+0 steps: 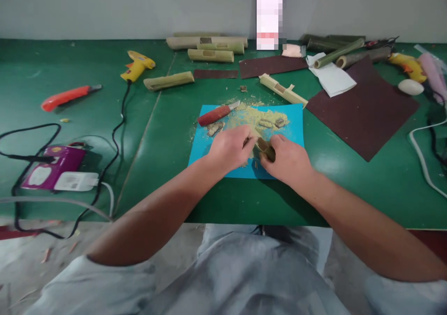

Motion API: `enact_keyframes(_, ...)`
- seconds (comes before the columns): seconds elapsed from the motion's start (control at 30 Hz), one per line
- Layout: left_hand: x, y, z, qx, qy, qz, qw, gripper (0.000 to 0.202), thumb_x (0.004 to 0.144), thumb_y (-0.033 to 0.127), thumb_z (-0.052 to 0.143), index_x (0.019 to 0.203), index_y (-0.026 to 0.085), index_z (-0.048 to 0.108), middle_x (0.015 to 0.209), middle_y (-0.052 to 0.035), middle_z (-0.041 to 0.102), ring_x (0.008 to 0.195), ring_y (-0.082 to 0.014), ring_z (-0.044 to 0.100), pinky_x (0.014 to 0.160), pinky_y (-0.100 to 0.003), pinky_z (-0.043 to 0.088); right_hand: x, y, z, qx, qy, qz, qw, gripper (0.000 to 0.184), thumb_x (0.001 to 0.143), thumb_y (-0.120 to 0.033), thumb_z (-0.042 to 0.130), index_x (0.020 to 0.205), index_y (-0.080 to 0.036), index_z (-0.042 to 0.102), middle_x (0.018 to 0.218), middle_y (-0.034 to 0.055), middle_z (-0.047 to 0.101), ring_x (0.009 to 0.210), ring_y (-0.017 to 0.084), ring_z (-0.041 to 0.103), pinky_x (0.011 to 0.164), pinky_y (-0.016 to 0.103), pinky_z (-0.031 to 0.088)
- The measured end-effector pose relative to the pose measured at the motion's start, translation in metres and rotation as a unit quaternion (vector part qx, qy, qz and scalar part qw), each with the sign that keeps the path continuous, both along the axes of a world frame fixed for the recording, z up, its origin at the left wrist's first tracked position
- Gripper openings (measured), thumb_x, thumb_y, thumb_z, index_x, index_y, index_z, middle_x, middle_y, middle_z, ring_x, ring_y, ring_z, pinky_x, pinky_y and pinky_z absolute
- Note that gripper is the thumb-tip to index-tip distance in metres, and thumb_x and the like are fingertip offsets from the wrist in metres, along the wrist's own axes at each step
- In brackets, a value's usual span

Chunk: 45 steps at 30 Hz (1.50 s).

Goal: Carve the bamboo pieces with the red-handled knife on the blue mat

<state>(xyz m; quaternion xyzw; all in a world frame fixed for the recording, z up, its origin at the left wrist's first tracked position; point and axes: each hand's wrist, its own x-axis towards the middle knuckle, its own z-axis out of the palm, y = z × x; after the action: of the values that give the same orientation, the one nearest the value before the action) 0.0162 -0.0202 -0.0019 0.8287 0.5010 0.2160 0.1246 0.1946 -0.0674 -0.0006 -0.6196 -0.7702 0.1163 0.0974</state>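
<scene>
My right hand (286,159) is closed round a short piece of bamboo (268,151) with a hollow, cut-open side. My left hand (232,148) is pinched at the bamboo's left end; a small dark bit shows between its fingers, too hidden to name. Both hands are over a blue sheet (296,124) strewn with pale yellow shavings and dust (244,117). Beyond my left hand lies a carving knife (218,114) with a red handle, its blade pointing right. Bark-like scraps (215,128) rest on the sheet near it.
Left are a red utility knife (70,97), a yellow glue gun (138,67) and a purple power strip (56,164) with cords. Several bamboo pieces (211,55) lie at the back. Brown sandpaper (366,115), a white tissue (333,78) and another yellow glue gun (408,67) lie right.
</scene>
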Motion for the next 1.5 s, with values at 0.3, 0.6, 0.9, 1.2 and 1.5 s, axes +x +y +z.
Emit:
enact_keyframes(0.3,0.001,-0.003,0.002,0.007,0.006,0.006,1.000,0.016,0.092,0.027,0.054,0.079,0.020,0.059,0.073,-0.0025,0.063,0.067,-0.0169,0.057,0.063,-0.030,0.038,0.000,0.000,-0.001,-0.001,0.004,0.006,1.000,0.026,0.091,-0.042,0.050,0.101,-0.020,0.059,0.100,0.0087,0.068,0.076,0.020,0.059,0.060,0.033,0.029)
enact_keyframes(0.6,0.001,-0.006,0.001,-0.011,-0.013,0.002,1.000,0.013,0.093,0.025,0.056,0.081,0.021,0.059,0.073,-0.0023,0.061,0.069,-0.0179,0.059,0.066,-0.031,0.041,-0.001,0.000,0.000,-0.004,-0.001,0.001,1.000,0.025,0.091,-0.041,0.050,0.101,-0.020,0.060,0.101,0.0093,0.069,0.077,0.021,0.060,0.059,0.033,0.028)
enact_keyframes(0.9,0.003,-0.007,0.003,0.004,0.004,0.001,1.000,0.015,0.092,0.026,0.054,0.079,0.020,0.059,0.073,-0.0024,0.063,0.067,-0.0166,0.057,0.062,-0.030,0.039,-0.002,-0.001,0.001,-0.012,0.002,-0.002,1.000,0.026,0.091,-0.041,0.049,0.102,-0.020,0.060,0.101,0.0088,0.069,0.076,0.020,0.059,0.060,0.033,0.027)
enact_keyframes(1.2,0.005,-0.009,0.002,0.033,0.076,0.006,0.997,0.022,0.097,0.028,0.049,0.082,0.019,0.062,0.076,-0.0055,0.067,0.068,-0.0180,0.060,0.059,-0.031,0.037,-0.002,-0.001,0.001,-0.013,0.004,-0.002,1.000,0.026,0.092,-0.041,0.049,0.102,-0.020,0.060,0.103,0.0090,0.070,0.078,0.020,0.061,0.060,0.032,0.029)
enact_keyframes(1.5,0.005,-0.010,0.000,0.050,0.127,0.011,0.991,0.022,0.099,0.030,0.049,0.083,0.018,0.060,0.078,-0.0052,0.066,0.070,-0.0196,0.062,0.062,-0.031,0.036,-0.002,-0.001,0.004,-0.020,0.004,-0.002,1.000,0.025,0.092,-0.039,0.048,0.102,-0.019,0.060,0.103,0.0091,0.069,0.077,0.020,0.060,0.059,0.033,0.028)
